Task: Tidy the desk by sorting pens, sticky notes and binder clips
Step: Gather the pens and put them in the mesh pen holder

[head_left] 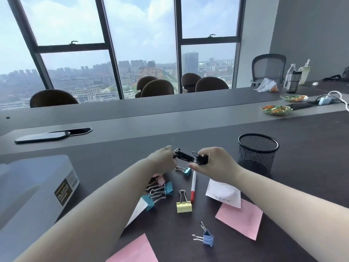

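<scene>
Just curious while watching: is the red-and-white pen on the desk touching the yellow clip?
Touching, it seems. In the head view the red end of the pen meets a wire handle of the yellow clip, with no gap showing between them.

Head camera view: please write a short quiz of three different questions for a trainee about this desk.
1. True or false: the round black wire-mesh pen cup lies tipped on its side.
2. What do the left hand and the right hand hold between them?
3. The white marker with red cap lies: A) in the cup, B) on the dark desk, C) on the translucent plastic box.

Key: 1 false, it stands upright. 2 a bunch of black pens. 3 B.
</scene>
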The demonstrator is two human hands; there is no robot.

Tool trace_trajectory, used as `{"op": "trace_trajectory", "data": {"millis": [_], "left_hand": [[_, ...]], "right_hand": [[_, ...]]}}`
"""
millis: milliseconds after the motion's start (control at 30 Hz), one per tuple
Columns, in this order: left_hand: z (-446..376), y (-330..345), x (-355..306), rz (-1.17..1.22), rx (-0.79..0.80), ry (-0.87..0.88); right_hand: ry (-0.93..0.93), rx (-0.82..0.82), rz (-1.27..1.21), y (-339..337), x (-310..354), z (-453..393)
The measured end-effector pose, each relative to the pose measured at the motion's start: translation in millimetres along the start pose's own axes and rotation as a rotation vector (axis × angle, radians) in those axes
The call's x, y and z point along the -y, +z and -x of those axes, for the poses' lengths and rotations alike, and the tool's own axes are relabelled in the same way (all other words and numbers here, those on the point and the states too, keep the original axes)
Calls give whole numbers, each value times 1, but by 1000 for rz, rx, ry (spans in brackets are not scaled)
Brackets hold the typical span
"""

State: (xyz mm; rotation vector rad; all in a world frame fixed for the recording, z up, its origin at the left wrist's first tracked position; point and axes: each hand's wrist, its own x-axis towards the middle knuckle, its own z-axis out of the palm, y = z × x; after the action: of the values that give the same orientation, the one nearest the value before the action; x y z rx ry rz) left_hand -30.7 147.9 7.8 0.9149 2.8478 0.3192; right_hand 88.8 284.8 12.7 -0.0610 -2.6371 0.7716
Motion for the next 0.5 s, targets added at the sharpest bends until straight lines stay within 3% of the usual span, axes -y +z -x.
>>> {"op": "trace_trajectory", "data": {"millis": [200,400,500], "left_hand": [[13,-8,-19,213,-183,-29],[31,0,-40,179,106,-101],[39,4,-46,110,97,-131]], "right_hand": [[81,-169,-98,-8,12,-2],[131,-265,-193,-11,21,1],[135,-294,-210,-13,21,0]]}}
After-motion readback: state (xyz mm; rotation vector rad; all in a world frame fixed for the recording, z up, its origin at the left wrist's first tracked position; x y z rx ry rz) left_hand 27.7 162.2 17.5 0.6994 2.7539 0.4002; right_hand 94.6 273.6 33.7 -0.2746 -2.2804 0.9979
